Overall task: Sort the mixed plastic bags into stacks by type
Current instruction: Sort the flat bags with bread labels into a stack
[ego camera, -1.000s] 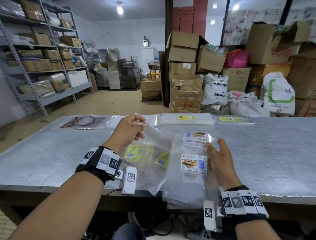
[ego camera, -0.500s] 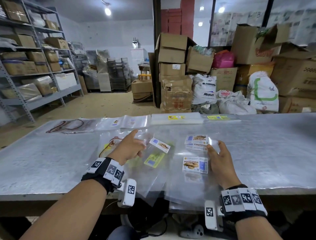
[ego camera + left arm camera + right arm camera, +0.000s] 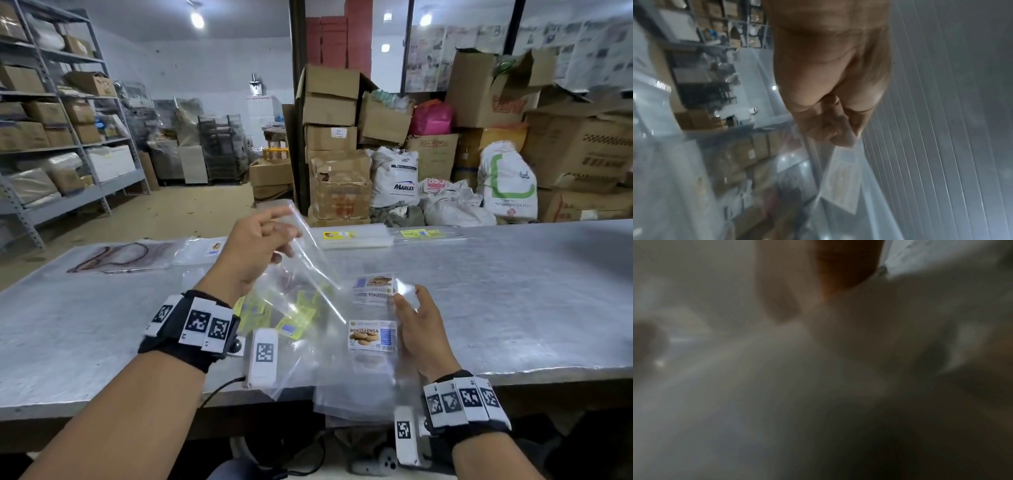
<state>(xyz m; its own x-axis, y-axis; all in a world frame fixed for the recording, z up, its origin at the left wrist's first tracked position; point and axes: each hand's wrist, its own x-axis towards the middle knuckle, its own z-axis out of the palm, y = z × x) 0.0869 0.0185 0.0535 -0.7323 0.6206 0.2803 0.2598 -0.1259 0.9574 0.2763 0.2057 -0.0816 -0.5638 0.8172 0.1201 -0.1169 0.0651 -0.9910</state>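
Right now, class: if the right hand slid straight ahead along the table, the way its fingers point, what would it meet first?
Probably the folded labelled bags at the right hand's fingertips; past them, bare table, though depth is uncertain.

Both of my forearms are bare, no sleeves. On my left wrist I see a black strap (image 3: 186, 334) carrying white square tiles printed with black-and-white fiducial codes. A white oblong camera block (image 3: 263, 356) with one code tag hangs off it, and a thin black cable (image 3: 222, 385) runs from it. My right wrist has the same: black band (image 3: 467, 406) with a row of coded white tiles, plus a white tagged block (image 3: 404, 433). Left hand (image 3: 255, 253) and right hand (image 3: 419, 334) are bare, no gloves. The right wrist view is too blurred to use.
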